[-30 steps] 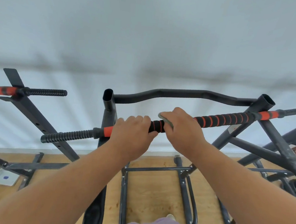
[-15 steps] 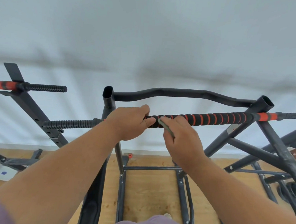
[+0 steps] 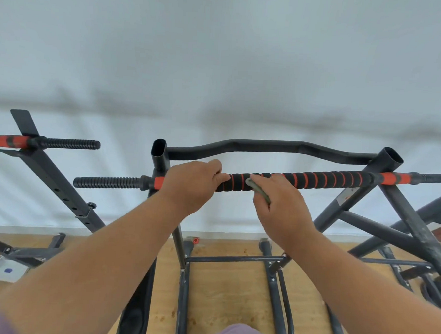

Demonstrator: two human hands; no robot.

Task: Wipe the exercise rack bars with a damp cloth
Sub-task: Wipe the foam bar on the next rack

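Left hand (image 3: 191, 184): fingers closed around the foam bar (image 3: 324, 179) near its left end.
Right hand (image 3: 280, 209): pinches grey cloth (image 3: 260, 191) against it.
Risk: small cloth may slip free.

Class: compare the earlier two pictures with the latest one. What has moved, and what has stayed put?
The right hand with the cloth slid from over the padded bar down to its near side. The left hand opened slightly, fingers now lying over the bar's top. It stays near the left orange band; the rack has not shifted.
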